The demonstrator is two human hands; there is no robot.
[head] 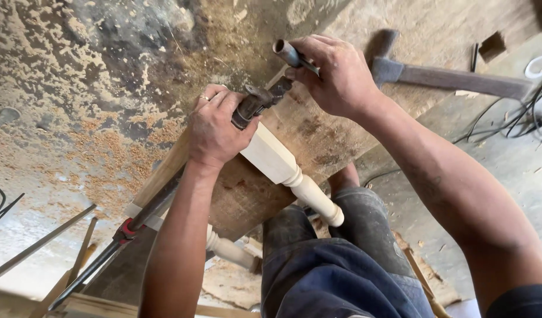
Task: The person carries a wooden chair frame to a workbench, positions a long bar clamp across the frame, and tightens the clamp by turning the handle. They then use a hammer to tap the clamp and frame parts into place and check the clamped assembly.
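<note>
Knees in dark trousers [341, 259] nearest. L to r: long clamp bar [106, 247] w/ red piece; left hand [215, 132] fisted round clamp head [256, 103] over pale turned leg [283, 171] on plank [318, 135]; right hand [336, 73] pinching screw handle [287, 53]. Clamp seated, tightening seems unfinished. Hammer [447, 76] far right.

Turned leg [283, 168] on plank [318, 141], clamp [256, 103] on its end; hammer [453, 78] behind right; sawdust [106, 153] left.

The person's forearms are bare, a thin ring [204, 97] circles a finger of the left hand [215, 132], and dusty, dark blue-grey trousers [336, 259] cover the legs below that hand.
</note>
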